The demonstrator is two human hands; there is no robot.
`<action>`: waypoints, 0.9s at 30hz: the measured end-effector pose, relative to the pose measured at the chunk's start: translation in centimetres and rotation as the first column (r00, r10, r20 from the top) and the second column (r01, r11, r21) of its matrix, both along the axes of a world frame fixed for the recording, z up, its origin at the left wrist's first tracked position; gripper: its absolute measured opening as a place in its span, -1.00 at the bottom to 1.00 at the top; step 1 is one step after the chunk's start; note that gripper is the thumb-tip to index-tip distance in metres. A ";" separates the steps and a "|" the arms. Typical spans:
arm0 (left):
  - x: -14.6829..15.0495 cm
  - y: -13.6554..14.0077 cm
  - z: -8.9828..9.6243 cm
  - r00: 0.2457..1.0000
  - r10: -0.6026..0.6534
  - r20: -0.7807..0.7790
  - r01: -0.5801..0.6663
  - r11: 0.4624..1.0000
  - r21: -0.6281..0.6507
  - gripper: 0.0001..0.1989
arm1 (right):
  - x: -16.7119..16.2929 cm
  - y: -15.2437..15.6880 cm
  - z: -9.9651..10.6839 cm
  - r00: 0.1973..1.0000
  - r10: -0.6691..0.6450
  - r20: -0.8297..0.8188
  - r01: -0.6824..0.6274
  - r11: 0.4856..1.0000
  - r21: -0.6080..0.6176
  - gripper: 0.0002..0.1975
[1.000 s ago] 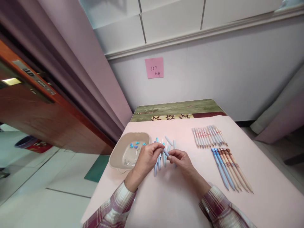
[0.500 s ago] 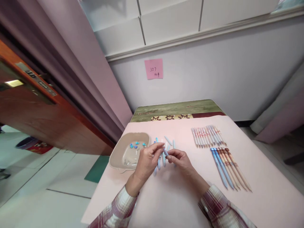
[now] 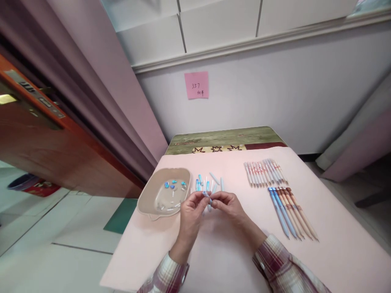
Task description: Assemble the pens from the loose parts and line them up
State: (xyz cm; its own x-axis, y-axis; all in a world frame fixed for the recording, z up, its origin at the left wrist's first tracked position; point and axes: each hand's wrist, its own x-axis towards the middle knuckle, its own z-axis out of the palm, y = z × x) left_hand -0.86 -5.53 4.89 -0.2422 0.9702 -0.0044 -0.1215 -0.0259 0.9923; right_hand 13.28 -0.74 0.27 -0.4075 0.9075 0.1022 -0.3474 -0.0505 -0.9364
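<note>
Over the middle of the table, my left hand [image 3: 192, 211] pinches a small blue pen part [image 3: 207, 196], and my right hand [image 3: 228, 205] grips its lower end, fingertips nearly touching. Part of the piece is hidden by the fingers. Just behind the hands lie loose blue pen barrels [image 3: 214, 177] and thin white tubes [image 3: 212, 185]; the hands partly cover them. To the left of my left hand stands a beige bin [image 3: 145, 194] with small blue pieces [image 3: 172, 186] and short clear or white pieces [image 3: 170, 209] in it.
On the right of the pink-covered table [image 3: 232, 260] lies a row of pale pens [image 3: 265, 173], with blue and tan pens [image 3: 291, 213] in front of it. A wall with a pink note [image 3: 196, 85] is behind the table, and a wooden door [image 3: 61, 142] stands at the left.
My left hand has come down and now pinches the blue pen part from its left side. My right hand has stayed about where it was. The view has shifted slightly.
</note>
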 end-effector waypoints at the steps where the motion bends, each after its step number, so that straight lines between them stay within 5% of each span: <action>1: -0.3 -0.1 0.1 1.000 0.015 0.023 -0.015 1.000 0.000 -0.79 | 0.4 0.3 0.1 0.999 -0.030 0.011 0.030 1.000 -0.001 -0.73; 3: -1.0 -0.4 0.2 0.997 0.027 0.077 -0.026 1.000 -0.008 -0.77 | 1.4 1.1 0.1 0.984 -0.171 0.055 0.171 0.985 -0.011 -0.69; 6: -1.7 -0.8 -0.3 0.976 -0.030 0.214 0.043 0.998 -0.055 -0.75 | 2.9 2.2 -0.2 0.872 -0.443 0.209 0.451 0.892 0.011 -0.66; 8: -1.7 -1.0 -1.1 0.936 -0.092 0.339 0.124 0.989 -0.075 -0.75 | 3.4 2.6 -0.6 0.797 -0.489 0.354 0.497 0.864 0.076 -0.68; 14: -1.5 -1.1 -4.0 0.767 -0.269 0.583 0.317 0.948 0.020 -0.82 | 2.9 1.6 -0.5 0.453 -0.365 0.813 0.208 0.931 0.302 -0.65; 19: -1.6 -1.2 -5.1 0.724 -0.266 0.637 0.345 0.939 0.000 -0.79 | 2.0 0.8 0.0 0.205 -0.277 0.939 0.088 0.960 0.264 -0.69; 23: -1.6 -1.1 -5.2 0.725 -0.239 0.646 0.337 0.941 -0.031 -0.77 | 1.6 0.6 -0.2 0.136 -0.266 0.954 0.071 0.963 0.259 -0.76; 27: -1.7 -1.2 -5.2 0.700 -0.266 0.662 0.384 0.923 -0.035 -0.79 | 1.6 0.8 -0.1 0.151 -0.252 0.956 0.091 0.966 0.241 -0.73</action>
